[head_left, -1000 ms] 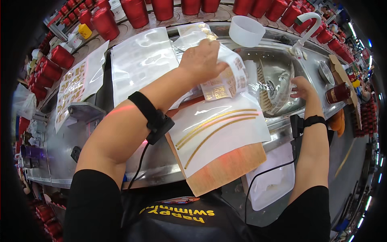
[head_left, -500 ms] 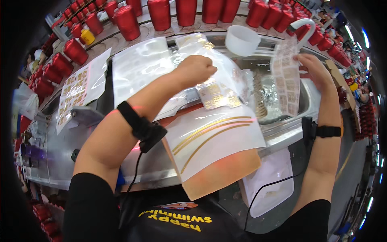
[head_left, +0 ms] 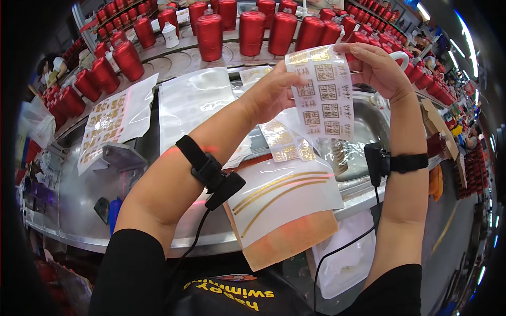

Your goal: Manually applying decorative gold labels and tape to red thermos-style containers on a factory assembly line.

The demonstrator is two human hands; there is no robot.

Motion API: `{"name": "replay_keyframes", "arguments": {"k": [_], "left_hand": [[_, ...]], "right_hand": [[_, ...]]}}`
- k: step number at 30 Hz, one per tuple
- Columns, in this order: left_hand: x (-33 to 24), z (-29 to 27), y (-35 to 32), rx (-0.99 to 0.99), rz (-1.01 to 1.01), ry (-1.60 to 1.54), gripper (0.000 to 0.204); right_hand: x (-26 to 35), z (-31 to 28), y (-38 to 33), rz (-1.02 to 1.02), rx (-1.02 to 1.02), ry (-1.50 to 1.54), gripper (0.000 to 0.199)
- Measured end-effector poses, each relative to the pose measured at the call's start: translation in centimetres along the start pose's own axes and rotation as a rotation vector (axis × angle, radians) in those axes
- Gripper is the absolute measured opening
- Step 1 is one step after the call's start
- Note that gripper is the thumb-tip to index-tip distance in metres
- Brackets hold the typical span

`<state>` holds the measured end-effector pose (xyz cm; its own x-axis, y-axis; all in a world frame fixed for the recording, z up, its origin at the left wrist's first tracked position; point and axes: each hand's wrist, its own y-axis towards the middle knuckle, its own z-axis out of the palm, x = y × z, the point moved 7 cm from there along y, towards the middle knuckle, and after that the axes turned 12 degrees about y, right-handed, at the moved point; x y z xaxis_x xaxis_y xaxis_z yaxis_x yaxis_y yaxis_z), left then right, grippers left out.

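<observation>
nearest, a clear film with curved gold stripes (head_left: 287, 197) overhanging the front edge of the metal bench (head_left: 79, 205), just below the raised sheet. above it, a decal sheet of gold square stickers (head_left: 324, 95) held upright in the air. left hand (head_left: 271, 92) pinching its left edge, fingers clenched on it; right hand (head_left: 377, 68) gripping its top right corner. left of the sheet, another sticker sheet (head_left: 108, 124) lying flat. beyond the sheet, a row of red thread cones (head_left: 253, 31).

bright overhead light, sharp centre, fisheye bend + dark vignette at edges.
</observation>
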<state>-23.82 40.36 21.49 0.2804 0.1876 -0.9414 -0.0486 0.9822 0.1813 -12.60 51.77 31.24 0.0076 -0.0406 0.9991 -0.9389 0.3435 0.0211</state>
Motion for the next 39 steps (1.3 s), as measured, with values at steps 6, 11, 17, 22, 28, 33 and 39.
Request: {"name": "replay_keyframes", "arguments": {"k": [6, 11, 17, 22, 28, 33, 39], "left_hand": [[0.8, -3.3, -1.7, -0.079, -0.118, 0.098, 0.069], [-3.3, -7.3, 0.0, -0.147, -0.115, 0.43, 0.067], [-8.4, -6.9, 2.9, 0.0, -0.104, 0.94, 0.052], [-11.7, -2.8, 3.7, 0.181, -0.178, 0.854, 0.053], [-3.2, -9.7, 8.9, 0.474, -0.363, 1.959, 0.051], [0.8, -8.9, 9.0, 0.23, -0.23, 2.324, 0.048], [-1.6, -5.7, 6.6, 0.004, 0.342, 2.525, 0.055]], "right_hand": [[-0.9, 0.1, 1.5, -0.268, -0.125, 0.259, 0.037], [-2.8, 1.5, -0.2, -0.312, -0.205, 0.334, 0.038], [-6.3, 3.7, -4.2, -0.258, -0.337, 0.347, 0.049], [-4.5, 4.9, -9.4, -0.315, -0.266, 0.012, 0.056], [-10.3, -1.3, -13.9, 0.222, -0.347, -0.219, 0.04], [-18.8, -10.9, -12.7, 0.772, -0.411, -0.811, 0.047], [-23.1, -10.4, -9.4, 1.147, -0.12, -1.028, 0.055]]}}
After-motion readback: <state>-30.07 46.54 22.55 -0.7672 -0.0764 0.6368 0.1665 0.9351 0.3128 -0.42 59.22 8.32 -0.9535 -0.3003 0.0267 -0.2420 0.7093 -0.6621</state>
